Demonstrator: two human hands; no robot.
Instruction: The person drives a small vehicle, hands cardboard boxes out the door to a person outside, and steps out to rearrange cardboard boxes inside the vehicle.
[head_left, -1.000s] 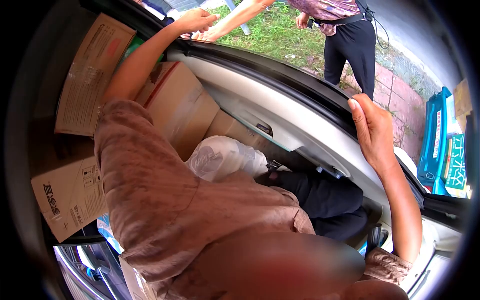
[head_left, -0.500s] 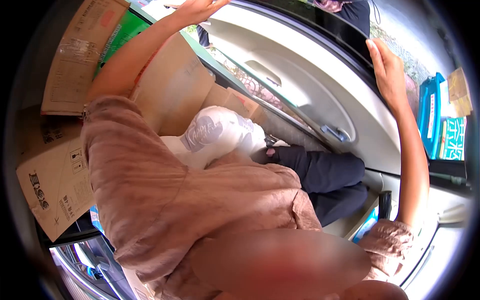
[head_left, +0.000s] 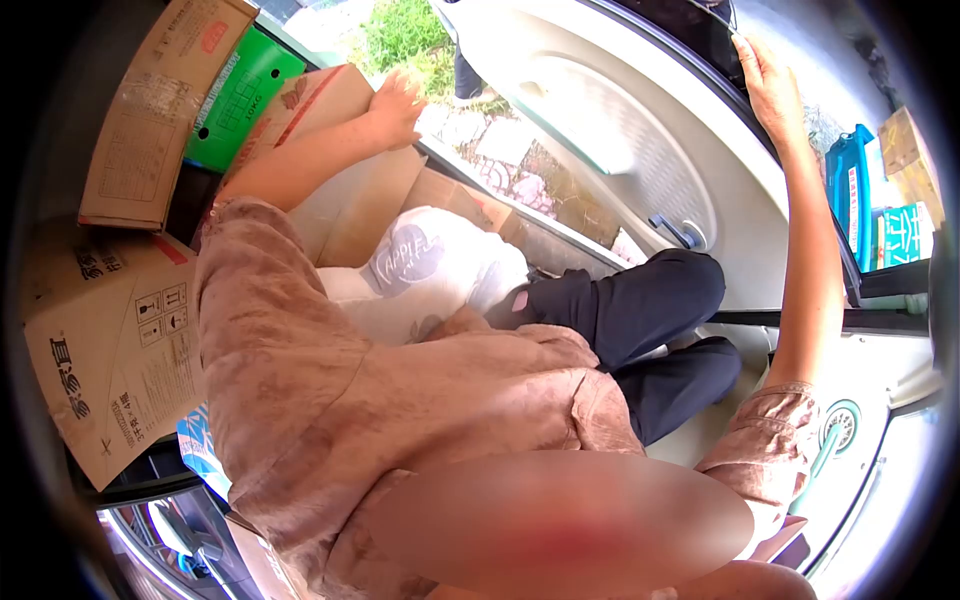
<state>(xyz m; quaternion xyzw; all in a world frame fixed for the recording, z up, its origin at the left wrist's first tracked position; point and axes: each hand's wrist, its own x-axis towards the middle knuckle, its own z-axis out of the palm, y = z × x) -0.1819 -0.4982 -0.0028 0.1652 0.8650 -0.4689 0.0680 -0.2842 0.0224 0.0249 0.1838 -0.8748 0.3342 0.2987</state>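
I sit in a vehicle beside an open car door (head_left: 640, 130). My right hand (head_left: 768, 85) is raised at the upper right, its fingers hooked over the dark upper edge of the door, thumb toward me. My left hand (head_left: 398, 108) is stretched out at the upper left, empty, fingers extended and slightly blurred. It is over the far corner of a brown cardboard box (head_left: 330, 100); whether it touches the box is unclear. A white plastic bag with "APPLE" lettering (head_left: 415, 255) lies beside my dark-trousered legs (head_left: 650, 310).
More cartons (head_left: 120, 340) and a green box (head_left: 240, 105) are stacked on my left. A window crank (head_left: 675, 232) sits on the door's inner panel. Outside are grass (head_left: 405, 40), paving (head_left: 505, 155), another person's leg (head_left: 466, 75) and a blue crate (head_left: 850, 200).
The door has swung further outward, so more grass and paving show. My left hand has come away from the door's top toward the box. My right hand still holds the door edge.
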